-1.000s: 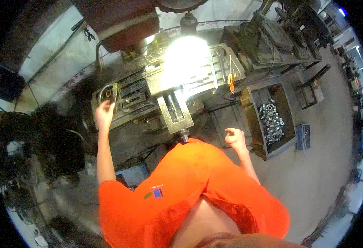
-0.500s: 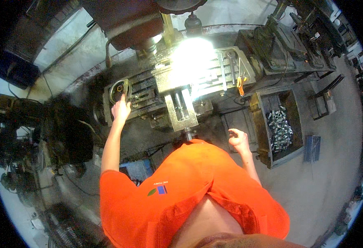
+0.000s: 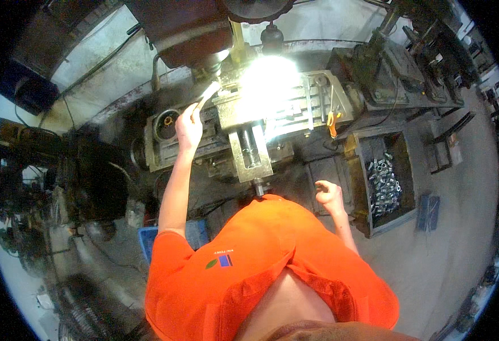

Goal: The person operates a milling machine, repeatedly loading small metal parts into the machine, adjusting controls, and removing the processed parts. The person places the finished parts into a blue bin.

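Gripping a pale brush-like tool [image 3: 207, 94], left hand [image 3: 188, 124] is closed around its lower end, arm stretched up over the milling machine table [image 3: 317, 102]; tool slants up-right, tip just beside the machine head [image 3: 184, 31] and near the glare-washed vise [image 3: 250, 145], exact kind of tool hard to tell from blur. Right hand [image 3: 330, 195] hangs low at the person's side, fingers loosely curled, holding nothing, near the dark metal bin [image 3: 360, 170] filled with small shiny metal parts [image 3: 384, 179]. Orange-handled tool [image 3: 333, 118] lies on the table's right part. Round dark opening with an orange bit [image 3: 167, 122] sits just left of the left hand. Blue crate [image 3: 147, 241] on the floor below the left arm
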`<state>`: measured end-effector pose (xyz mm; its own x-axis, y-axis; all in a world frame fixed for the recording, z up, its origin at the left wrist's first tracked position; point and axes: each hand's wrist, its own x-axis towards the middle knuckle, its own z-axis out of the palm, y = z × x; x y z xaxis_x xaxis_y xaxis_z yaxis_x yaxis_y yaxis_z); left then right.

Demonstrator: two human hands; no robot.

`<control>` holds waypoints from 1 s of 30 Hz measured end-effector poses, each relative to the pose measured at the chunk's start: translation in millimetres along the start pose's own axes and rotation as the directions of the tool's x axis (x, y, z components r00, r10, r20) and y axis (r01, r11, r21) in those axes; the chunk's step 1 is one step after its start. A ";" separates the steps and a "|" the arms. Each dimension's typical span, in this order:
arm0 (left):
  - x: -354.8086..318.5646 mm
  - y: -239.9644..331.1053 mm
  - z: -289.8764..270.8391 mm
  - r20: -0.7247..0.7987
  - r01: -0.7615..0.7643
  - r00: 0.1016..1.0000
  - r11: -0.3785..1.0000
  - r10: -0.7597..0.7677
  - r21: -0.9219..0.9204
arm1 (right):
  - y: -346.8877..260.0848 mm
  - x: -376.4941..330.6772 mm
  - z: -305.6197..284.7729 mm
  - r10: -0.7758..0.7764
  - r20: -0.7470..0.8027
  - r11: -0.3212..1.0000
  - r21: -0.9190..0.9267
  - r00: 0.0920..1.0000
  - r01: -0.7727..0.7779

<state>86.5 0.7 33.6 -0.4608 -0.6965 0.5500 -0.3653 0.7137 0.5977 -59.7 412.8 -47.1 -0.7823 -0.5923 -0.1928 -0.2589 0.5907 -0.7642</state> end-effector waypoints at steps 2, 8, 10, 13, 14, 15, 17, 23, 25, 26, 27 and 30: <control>0.3 0.2 3.7 0.026 0.031 0.999 0.999 -0.031 0.009 | -0.5 -2.1 0.3 -0.015 -0.025 1.000 -0.005 1.000 0.015; 1.9 -2.0 6.3 0.076 0.066 0.995 0.998 -0.066 0.004 | 7.1 -12.2 2.1 0.050 -0.001 0.999 0.014 0.999 -0.050; -0.1 -4.8 2.6 0.083 0.070 0.994 0.997 -0.068 -0.015 | 0.1 -12.4 -2.3 0.091 0.016 0.996 -0.017 0.996 -0.091; -7.1 -14.4 -12.1 0.197 0.180 0.966 0.983 -0.169 -0.041 | 6.6 -8.2 -0.9 0.061 -0.014 0.998 0.026 0.998 -0.061; -9.7 -18.3 -18.1 0.214 0.206 0.958 0.977 -0.192 -0.049 | 7.9 -6.9 -1.6 0.053 -0.023 0.998 0.022 0.998 -0.053; -13.3 -23.1 -25.4 0.230 0.235 0.949 0.970 -0.216 -0.055 | 4.1 -6.4 -3.5 0.044 -0.030 0.999 0.017 0.999 -0.044; -21.7 -29.2 -39.1 0.263 0.291 0.928 0.954 -0.264 -0.068 | -1.5 -4.7 -5.7 0.039 -0.032 0.999 0.008 0.999 -0.038; -39.5 -90.2 -66.5 -0.010 0.275 0.961 0.958 -0.275 0.088 | -16.0 -2.2 -5.3 0.006 0.011 1.000 -0.004 1.000 -0.006; -36.5 -87.8 -68.8 -0.076 0.307 0.952 0.926 -0.298 0.220 | -20.0 -2.0 -4.2 0.001 0.025 1.000 -0.025 1.000 0.000; -35.5 -90.1 -66.5 -0.064 0.314 0.949 0.912 -0.308 0.264 | -18.6 -0.9 -2.8 -0.003 0.036 1.000 -0.017 0.999 0.003; -34.9 -93.6 -64.0 -0.055 0.320 0.946 0.896 -0.319 0.308 | -15.2 0.7 0.0 -0.007 0.049 1.000 -0.007 0.999 0.008; -39.7 -114.9 -52.6 -0.021 0.238 0.967 0.868 -0.254 0.437 | -8.2 3.0 5.7 -0.026 0.079 0.999 0.038 0.997 0.024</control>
<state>189.3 -57.6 -26.3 -0.3354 -0.8564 0.3924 -0.7798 0.4861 0.3944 -56.7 403.1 -44.8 -0.7279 -0.6492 -0.2206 -0.2555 0.5554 -0.7914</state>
